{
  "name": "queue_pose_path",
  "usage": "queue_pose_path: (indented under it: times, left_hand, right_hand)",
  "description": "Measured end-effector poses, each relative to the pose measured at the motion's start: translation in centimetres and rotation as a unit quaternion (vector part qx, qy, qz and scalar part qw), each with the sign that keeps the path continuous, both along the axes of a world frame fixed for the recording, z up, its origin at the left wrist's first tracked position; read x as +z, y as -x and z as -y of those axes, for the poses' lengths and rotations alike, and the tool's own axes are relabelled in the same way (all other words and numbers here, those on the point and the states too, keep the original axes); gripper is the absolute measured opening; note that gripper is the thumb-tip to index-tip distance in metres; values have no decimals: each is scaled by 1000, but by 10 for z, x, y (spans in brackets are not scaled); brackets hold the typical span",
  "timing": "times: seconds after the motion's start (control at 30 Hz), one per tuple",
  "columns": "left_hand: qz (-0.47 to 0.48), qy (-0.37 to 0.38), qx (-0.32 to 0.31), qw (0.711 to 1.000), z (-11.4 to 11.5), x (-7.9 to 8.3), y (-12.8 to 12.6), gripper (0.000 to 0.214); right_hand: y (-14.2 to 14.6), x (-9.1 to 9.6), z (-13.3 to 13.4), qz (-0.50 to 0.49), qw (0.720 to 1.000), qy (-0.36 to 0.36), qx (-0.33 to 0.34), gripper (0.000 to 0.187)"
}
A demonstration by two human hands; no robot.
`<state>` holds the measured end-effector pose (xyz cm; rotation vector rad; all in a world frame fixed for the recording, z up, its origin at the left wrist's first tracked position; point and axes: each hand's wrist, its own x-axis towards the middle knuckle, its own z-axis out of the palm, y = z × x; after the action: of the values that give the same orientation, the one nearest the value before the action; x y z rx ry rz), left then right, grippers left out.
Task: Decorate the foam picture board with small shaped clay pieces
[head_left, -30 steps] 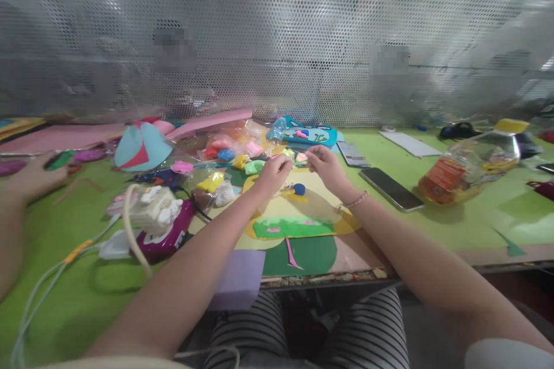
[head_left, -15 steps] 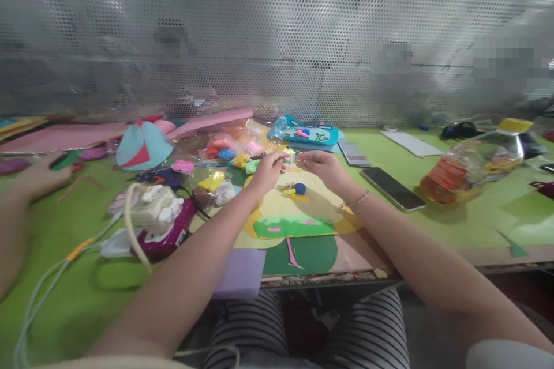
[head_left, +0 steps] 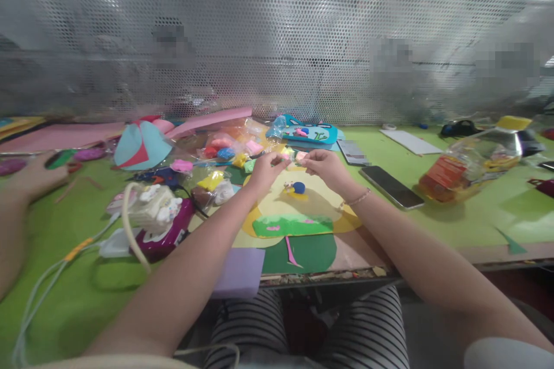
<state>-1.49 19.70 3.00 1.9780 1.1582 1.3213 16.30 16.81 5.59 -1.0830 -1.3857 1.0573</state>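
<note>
My left hand [head_left: 267, 170] is closed in a pinch above the far part of a yellow card sheet [head_left: 268, 199]. Whatever its fingertips hold is too small to make out. Just opposite, my right hand [head_left: 324, 167] pinches what looks like a small lump of light pink clay [head_left: 300, 156]. A narrow gap separates the two sets of fingertips. Below them on the card lies a small clay figure [head_left: 298, 188] with a blue round part and a yellow base. Green clay with pink spots [head_left: 294, 226] covers the card's near edge.
Bagged coloured clay [head_left: 225, 153] lies behind my left hand. A purple power strip [head_left: 173, 230] with cables stands left. A phone [head_left: 392, 187] and a tilted oil bottle [head_left: 471, 164] lie right. Another person's hand [head_left: 41, 176] rests far left. A perforated metal screen [head_left: 277, 40] rises behind.
My fingertips have drawn slightly apart, and the light pink lump shows more plainly by my right fingers. The clay figure and card have stayed in place.
</note>
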Motion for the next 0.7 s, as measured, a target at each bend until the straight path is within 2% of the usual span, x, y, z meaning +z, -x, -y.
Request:
queue_pose_path:
  times: [0.2,0.3,0.53,0.7]
  left_hand:
    - [33,27,-23,999,-2,-2,1,31]
    - [59,46,-33,997,-3,-4,1,30]
    - [58,49,-30,997,1,0,0,29]
    - [34,33,-19,999,0,0,1,30]
  right_hand:
    - [-1,-3,0,-125,988,51,80,13]
    - [-2,-4,-1,-142,983,58,105,12]
    - [-2,-3,-3,-151,986,53,52,12]
    - [-6,-2,-4,-143,986,70,56,18]
